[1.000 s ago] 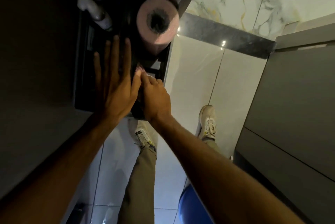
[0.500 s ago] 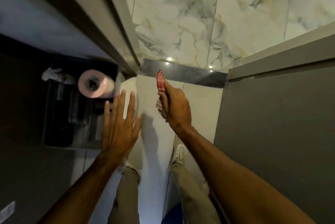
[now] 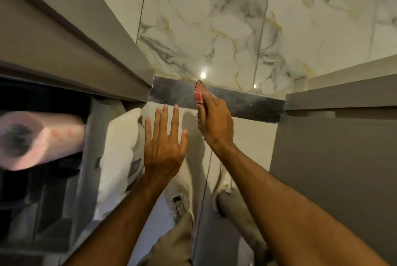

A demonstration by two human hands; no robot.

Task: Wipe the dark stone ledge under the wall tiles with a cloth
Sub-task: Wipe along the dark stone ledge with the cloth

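The dark stone ledge (image 3: 247, 102) runs across the middle of the view under the marbled wall tiles (image 3: 214, 29). My right hand (image 3: 216, 121) is shut on a red-and-white striped cloth (image 3: 199, 92), whose upper end lies over the ledge near its middle. Whether the cloth presses on the stone I cannot tell. My left hand (image 3: 164, 143) hovers below the ledge's left part, flat, fingers spread, holding nothing.
A grey cabinet (image 3: 335, 147) flanks the ledge on the right. On the left an open drawer (image 3: 88, 158) holds a pink paper roll (image 3: 32, 138) and dark items. A white bag (image 3: 120, 154) sits beside it. My shoes (image 3: 223, 181) stand on pale floor tiles.
My right hand has lifted the cloth out of the drawer and carried it up to the ledge. My left hand left the drawer and rose toward the ledge. The view tilted up.
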